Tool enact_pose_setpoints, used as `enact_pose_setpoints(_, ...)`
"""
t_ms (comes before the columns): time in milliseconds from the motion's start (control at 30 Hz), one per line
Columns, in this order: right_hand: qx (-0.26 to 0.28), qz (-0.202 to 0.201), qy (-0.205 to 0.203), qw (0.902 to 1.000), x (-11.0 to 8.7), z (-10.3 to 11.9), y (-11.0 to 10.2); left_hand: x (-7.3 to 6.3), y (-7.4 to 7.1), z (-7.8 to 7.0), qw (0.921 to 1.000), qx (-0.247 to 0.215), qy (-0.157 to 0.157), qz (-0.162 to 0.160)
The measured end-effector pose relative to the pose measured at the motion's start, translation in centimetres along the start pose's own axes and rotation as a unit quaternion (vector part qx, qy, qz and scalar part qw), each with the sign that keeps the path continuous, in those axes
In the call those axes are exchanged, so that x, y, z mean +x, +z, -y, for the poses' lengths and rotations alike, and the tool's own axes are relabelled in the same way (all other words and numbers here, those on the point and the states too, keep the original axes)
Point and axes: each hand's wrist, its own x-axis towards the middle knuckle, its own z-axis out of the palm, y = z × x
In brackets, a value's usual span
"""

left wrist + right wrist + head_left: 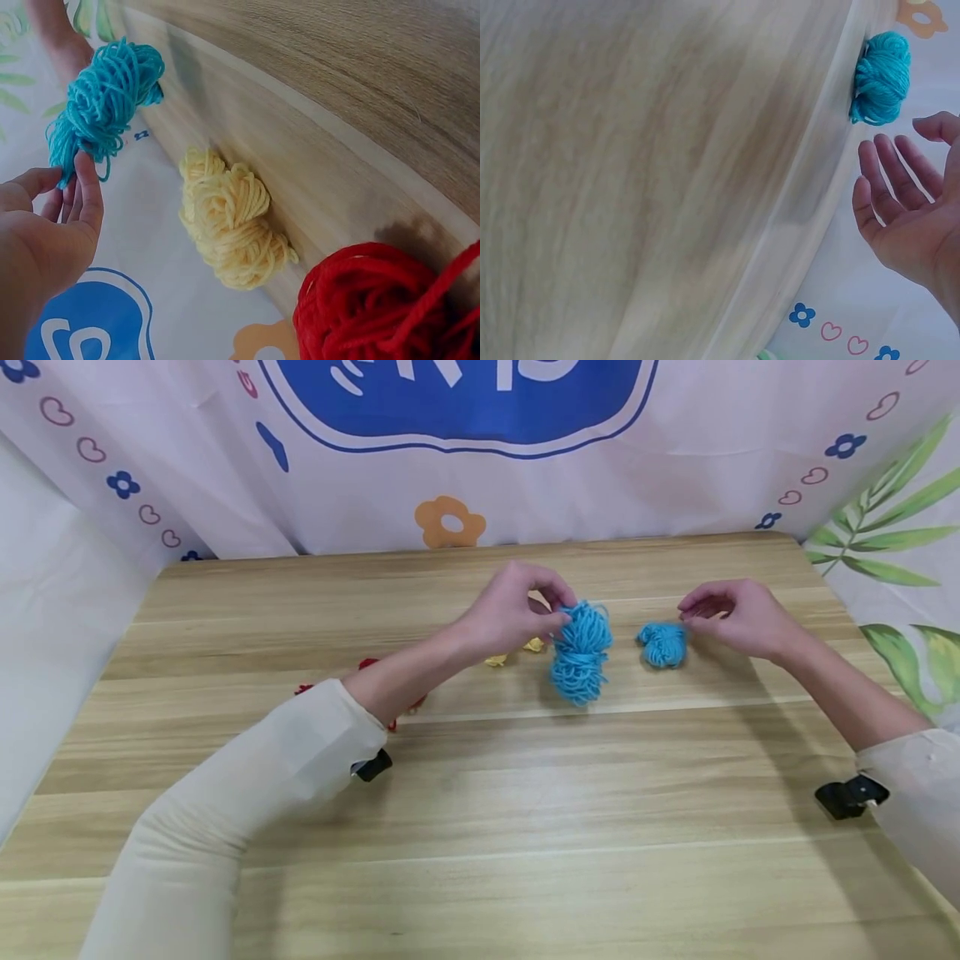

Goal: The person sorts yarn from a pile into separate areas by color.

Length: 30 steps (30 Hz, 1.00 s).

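A bundle of blue yarn (581, 656), tied round its middle, hangs from my left hand (517, 610), whose thumb and fingers pinch its upper end. In the left wrist view the left hand (52, 232) holds that blue yarn (105, 105) above the table. A smaller-looking blue yarn bundle (663, 645) lies on the table to the right. My right hand (738, 617) hovers beside it, fingers loosely bent. The right wrist view shows the right hand (915, 202) apart from a blue yarn bundle (883, 79), holding nothing.
Yellow yarn (229, 217) lies on the wooden table (525, 827), mostly behind the left hand in the head view. Red yarn (367, 307) lies farther left, partly under the left forearm. A printed white curtain (360, 502) stands along the table's back edge.
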Motion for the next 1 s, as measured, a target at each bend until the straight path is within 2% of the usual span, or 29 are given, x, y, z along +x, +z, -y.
enact_pose_setpoints(433,-0.016,-0.012,-0.011,0.9997,-0.3,0.4,0.0,0.7,0.5,0.5,0.9999,0.006,-0.011,0.006)
enact_pose_setpoints(633,-0.034,-0.023,-0.034,0.9986,-0.2,1.0,0.1,1.1,0.8,0.4,0.9995,-0.001,-0.030,0.007)
enact_pose_setpoints(1000,-0.076,-0.031,-0.079,0.9935,-0.3,2.2,0.1,2.0,1.7,0.6,0.9991,-0.015,-0.039,0.012)
